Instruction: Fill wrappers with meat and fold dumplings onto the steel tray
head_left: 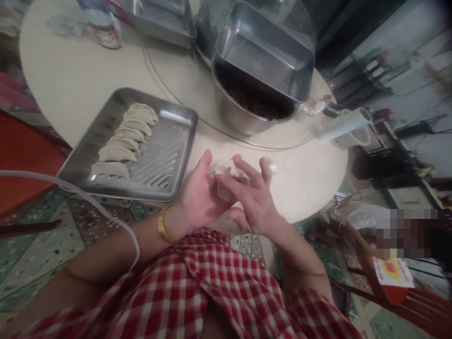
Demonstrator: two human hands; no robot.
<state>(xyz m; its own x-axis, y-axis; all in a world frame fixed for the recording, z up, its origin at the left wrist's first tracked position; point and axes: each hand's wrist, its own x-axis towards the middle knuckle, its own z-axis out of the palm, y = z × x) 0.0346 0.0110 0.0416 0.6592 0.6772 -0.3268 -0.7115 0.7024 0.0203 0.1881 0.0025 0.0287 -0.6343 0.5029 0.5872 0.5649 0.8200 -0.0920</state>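
My left hand [201, 197] is cupped around a round dumpling wrapper [223, 191] with some dark filling showing on it. Over the wrapper, my right hand [256, 202] has its fingers stretched and spread, the index finger touching the wrapper near its edge. Part of the wrapper is hidden behind the right fingers. To the left, a metal tray [173, 183] holds a row of several folded dumplings [118, 153]. Beyond my hands stands a steel bowl [231, 113] of dark filling [252, 100].
An empty-looking metal pan [261, 56] rests tilted on the bowl's rim. Another metal pan [165, 23] and a jar [107, 35] stand farther back on the round table [60, 80]. At right are a pale roll [348, 123] and a white basket [356, 137]. A cable [95, 202] crosses my left forearm.
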